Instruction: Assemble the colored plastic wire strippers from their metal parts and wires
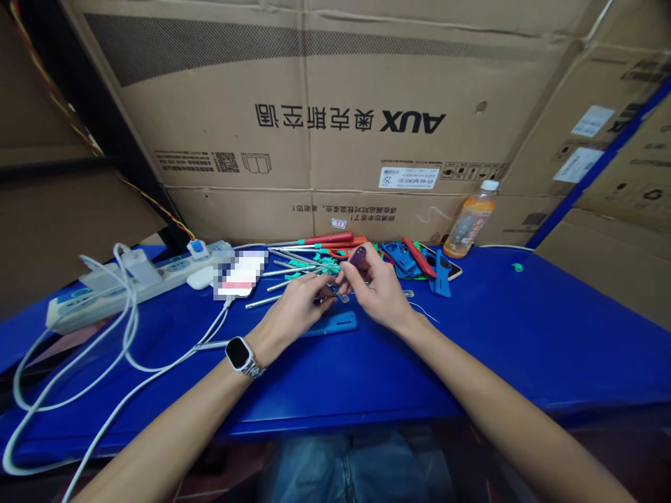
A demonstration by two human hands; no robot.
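Note:
My left hand [304, 299], with a watch [239, 354] on its wrist, has its fingers pinched together above the table. Just by its fingertips shows a small transparent piece [343, 297]; whether they grip it I cannot make out. My right hand [376, 288] is closed around a tool with a dark purple handle [358, 256], whose working end is hidden by the fingers. Both hands' fingertips nearly meet. Below them lies a blue flat-handled tool [335, 324] with a metal shaft. Behind the hands are green bits [328, 265], metal rods [265, 302] and a red handle [335, 238].
Blue flat pieces [399, 259] and a red piece [418, 257] lie right of the hands. An orange drink bottle [470, 220] stands behind. At left are a phone [241, 274], a power strip [172, 271] and white cables [133, 328]. Cardboard [335, 154] walls the back.

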